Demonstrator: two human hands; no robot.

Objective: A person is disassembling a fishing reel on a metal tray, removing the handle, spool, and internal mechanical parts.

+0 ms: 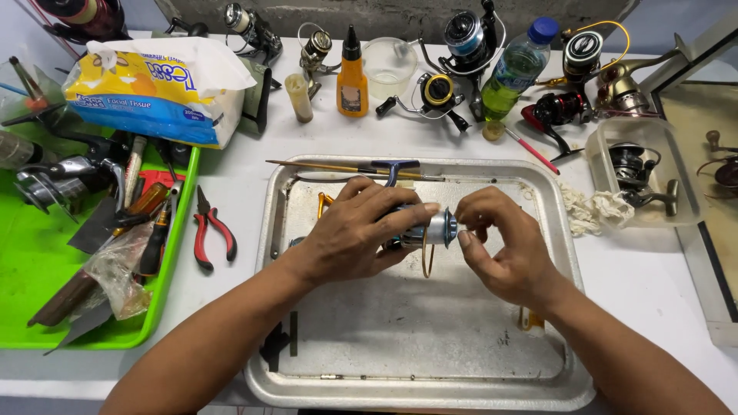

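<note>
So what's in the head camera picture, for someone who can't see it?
Two hands, left and right, hold a silver fishing reel spool over a metal tray. Around it lie more fishing reels, red pliers and a tissue pack.

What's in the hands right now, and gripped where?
The left hand wraps around the body of a fishing reel above the metal tray. The right hand pinches at the reel's spool end with its fingertips.

White table [653, 284] bears metal tray [430, 388], pliers [211, 230].
</note>
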